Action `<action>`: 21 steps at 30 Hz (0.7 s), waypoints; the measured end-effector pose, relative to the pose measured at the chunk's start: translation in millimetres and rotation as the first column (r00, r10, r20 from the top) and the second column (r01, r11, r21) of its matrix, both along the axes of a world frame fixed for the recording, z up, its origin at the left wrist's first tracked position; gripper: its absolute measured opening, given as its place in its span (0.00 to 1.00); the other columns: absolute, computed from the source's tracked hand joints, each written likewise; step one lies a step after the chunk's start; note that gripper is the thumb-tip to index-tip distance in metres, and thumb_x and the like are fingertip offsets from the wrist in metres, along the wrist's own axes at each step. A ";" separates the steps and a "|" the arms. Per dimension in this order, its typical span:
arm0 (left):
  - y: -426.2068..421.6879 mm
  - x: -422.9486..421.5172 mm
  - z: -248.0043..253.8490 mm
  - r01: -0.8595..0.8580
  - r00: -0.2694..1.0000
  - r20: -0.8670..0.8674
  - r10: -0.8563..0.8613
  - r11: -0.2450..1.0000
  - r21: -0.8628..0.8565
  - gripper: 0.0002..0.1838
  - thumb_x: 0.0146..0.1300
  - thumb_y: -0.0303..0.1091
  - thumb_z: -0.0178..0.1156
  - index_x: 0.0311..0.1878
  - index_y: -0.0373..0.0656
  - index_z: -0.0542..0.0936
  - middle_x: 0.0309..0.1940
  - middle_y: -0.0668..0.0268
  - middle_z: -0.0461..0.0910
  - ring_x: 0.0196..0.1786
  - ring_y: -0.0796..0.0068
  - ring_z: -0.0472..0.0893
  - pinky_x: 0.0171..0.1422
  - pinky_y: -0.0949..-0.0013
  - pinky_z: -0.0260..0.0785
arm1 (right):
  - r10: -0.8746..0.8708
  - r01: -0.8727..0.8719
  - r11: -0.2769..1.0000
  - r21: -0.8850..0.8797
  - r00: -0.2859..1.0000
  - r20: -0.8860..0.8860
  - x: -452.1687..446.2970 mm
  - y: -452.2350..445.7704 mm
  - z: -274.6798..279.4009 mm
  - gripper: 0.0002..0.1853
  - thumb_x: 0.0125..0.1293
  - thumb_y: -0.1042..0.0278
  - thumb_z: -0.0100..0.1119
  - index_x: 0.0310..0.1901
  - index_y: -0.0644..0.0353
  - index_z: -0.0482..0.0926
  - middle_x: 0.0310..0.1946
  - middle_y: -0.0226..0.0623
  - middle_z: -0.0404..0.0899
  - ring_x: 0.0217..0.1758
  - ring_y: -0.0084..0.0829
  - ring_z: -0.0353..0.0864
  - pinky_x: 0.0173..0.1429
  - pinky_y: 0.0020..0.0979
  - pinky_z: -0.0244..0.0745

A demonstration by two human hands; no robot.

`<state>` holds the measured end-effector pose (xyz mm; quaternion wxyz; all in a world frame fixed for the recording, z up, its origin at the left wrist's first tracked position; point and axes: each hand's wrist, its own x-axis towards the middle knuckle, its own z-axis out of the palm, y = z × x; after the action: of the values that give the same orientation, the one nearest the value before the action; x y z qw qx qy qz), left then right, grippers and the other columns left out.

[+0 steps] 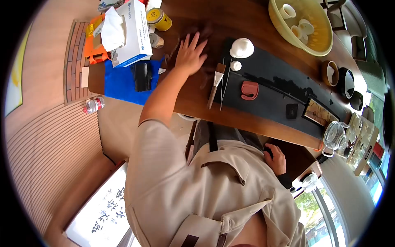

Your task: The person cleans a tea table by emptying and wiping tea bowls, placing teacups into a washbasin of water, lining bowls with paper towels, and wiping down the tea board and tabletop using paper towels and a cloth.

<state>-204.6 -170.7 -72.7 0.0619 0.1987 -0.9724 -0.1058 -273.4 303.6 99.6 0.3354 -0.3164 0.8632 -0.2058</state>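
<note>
My left hand (191, 57) lies flat on the brown table (191, 96) with fingers spread, holding nothing. To its right are a wide flat brush (216, 86) and thin metal sticks (224, 86). A black mat (269, 68) carries a rounded white object (242, 48), a small white piece (235, 66), a pink curved piece (249, 90), a small black square (291, 111) and a framed picture (319, 112). My right hand (276, 159) rests low by my lap below the table edge, its fingers loosely bent and apart, with nothing visible in them.
A tissue box (138, 35), yellow tin (158, 19), small jar (156, 40) and blue cloth (117, 85) are at the left. A yellow basin (321, 46) holding white cups, dark bowls (330, 73) and a glass jar (335, 136) stand right. A bottle (94, 105) lies beyond the table's left end.
</note>
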 end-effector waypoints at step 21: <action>471.2 -53.3 -9.5 0.569 0.817 -0.281 -0.504 0.785 0.246 0.19 0.62 0.43 0.57 0.55 0.53 0.82 0.64 0.60 0.72 0.67 0.52 0.69 0.69 0.47 0.62 | 0.023 -0.023 0.999 -0.034 1.000 0.014 -54.1 156.0 3.1 0.14 0.61 0.66 0.61 0.49 0.57 0.80 0.41 0.42 0.81 0.43 0.46 0.82 0.46 0.40 0.78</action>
<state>-257.9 300.6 -82.3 0.0935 -0.0917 -0.9467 -0.2942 -327.5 459.6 102.7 0.3383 -0.3305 0.8535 -0.2188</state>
